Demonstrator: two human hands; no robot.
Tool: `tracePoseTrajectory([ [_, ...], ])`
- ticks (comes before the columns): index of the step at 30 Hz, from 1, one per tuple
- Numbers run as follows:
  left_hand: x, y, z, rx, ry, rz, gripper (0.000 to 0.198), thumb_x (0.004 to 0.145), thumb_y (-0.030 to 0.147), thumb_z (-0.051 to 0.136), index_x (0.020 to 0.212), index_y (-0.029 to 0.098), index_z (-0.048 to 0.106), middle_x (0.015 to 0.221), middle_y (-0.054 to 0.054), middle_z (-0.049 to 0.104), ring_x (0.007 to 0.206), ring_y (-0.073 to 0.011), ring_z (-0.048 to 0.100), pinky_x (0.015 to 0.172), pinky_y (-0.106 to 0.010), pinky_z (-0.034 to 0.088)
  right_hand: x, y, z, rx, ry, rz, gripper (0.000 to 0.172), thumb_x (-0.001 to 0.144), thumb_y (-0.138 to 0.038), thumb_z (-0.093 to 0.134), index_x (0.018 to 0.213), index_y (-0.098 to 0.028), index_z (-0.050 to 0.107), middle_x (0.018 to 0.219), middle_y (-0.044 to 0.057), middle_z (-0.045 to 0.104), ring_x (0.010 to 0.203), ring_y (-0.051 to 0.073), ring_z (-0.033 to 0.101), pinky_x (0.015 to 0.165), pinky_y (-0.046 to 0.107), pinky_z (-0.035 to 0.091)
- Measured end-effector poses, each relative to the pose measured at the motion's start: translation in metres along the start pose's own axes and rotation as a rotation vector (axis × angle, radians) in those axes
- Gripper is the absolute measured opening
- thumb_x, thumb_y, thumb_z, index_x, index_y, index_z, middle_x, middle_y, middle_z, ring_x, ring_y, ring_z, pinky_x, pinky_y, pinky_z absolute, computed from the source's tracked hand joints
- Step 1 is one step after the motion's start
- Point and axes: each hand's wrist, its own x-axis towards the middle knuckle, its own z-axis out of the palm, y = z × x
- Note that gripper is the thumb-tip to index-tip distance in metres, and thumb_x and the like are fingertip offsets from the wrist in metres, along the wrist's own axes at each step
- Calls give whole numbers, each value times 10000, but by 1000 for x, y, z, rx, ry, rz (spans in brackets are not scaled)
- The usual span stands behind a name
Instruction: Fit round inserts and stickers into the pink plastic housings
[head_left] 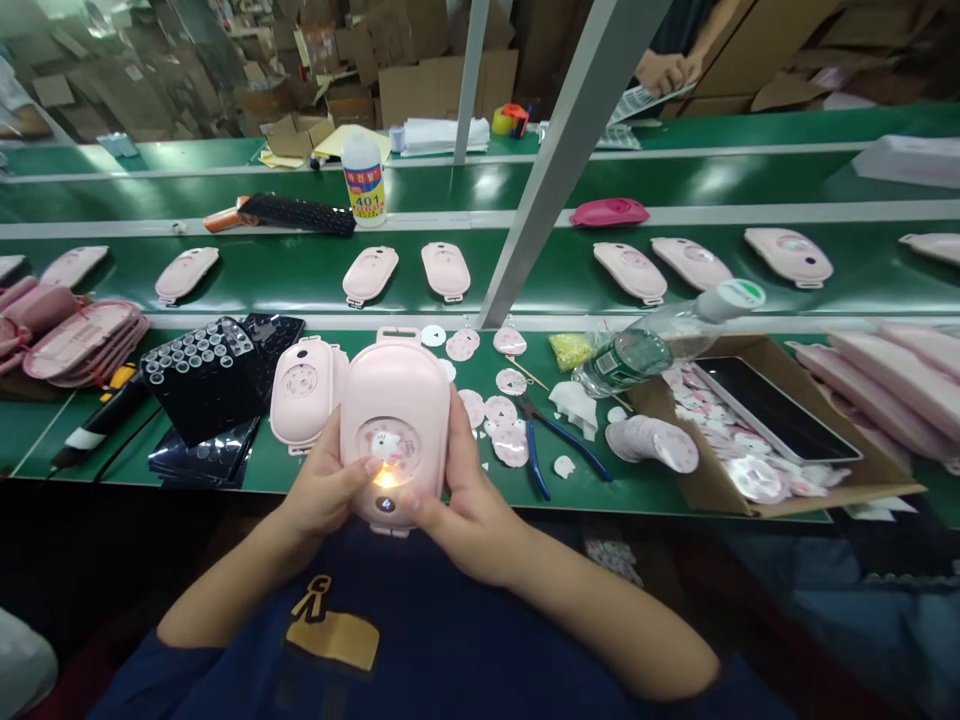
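Note:
A pale pink plastic device housing [397,390] is held up in front of me, gripped from both sides. Its round window shows a white cartoon character, with an orange glow at the lower rim and a small lit display below. My left hand [322,485] wraps its left edge, thumb on the glowing part of the window. Around the right edge closes my right hand [469,505], its thumb beside the display. Another pink housing [304,392] lies on the green bench just left. Blue-handled pliers [555,450] rest to the right among round printed discs [510,442].
Pink housings [446,272] sit spaced along the green conveyor [285,275] beyond a metal rail. A slanted metal post [555,170] rises ahead. On the right stand a water bottle [637,350] and a cardboard box [810,490]; a black heat-gun-like tool [101,420] lies left.

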Motion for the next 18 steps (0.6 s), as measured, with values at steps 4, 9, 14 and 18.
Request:
tracePoseTrajectory([
  [4, 14, 31, -18, -3, 126, 62, 575, 625, 360, 900, 1128, 250, 644, 983, -61, 754, 802, -228, 728, 693, -310, 622, -19, -9, -30, -59, -75, -54, 733, 957, -394, 585, 1560, -429, 169, 1660, 56, 172, 1409, 263, 436, 1180, 493, 337],
  [9, 86, 82, -63, 158, 293, 153, 656, 566, 373, 909, 1135, 205, 629, 1008, -67, 734, 818, -217, 703, 689, -284, 611, -70, 17, -73, -53, 123, 64, 545, 973, -421, 530, 1490, -406, 358, 1510, 101, 465, 1302, 280, 552, 1118, 510, 414],
  [14, 213, 100, -87, 368, 398, 147, 549, 706, 301, 818, 1187, 153, 600, 1045, -87, 717, 900, -239, 686, 781, -341, 583, -89, 67, -80, 105, 310, 303, 561, 884, -547, 594, 1401, -342, 522, 1336, 165, 610, 1127, 315, 665, 1010, 513, 510],
  [18, 291, 92, -84, 543, 487, 52, 323, 906, 275, 661, 1183, 122, 598, 1033, -92, 683, 855, -210, 679, 752, -381, 587, -73, 73, -69, 195, 321, 357, 606, 808, -621, 660, 1338, -338, 589, 1296, 154, 629, 1073, 299, 673, 1009, 509, 495],
])
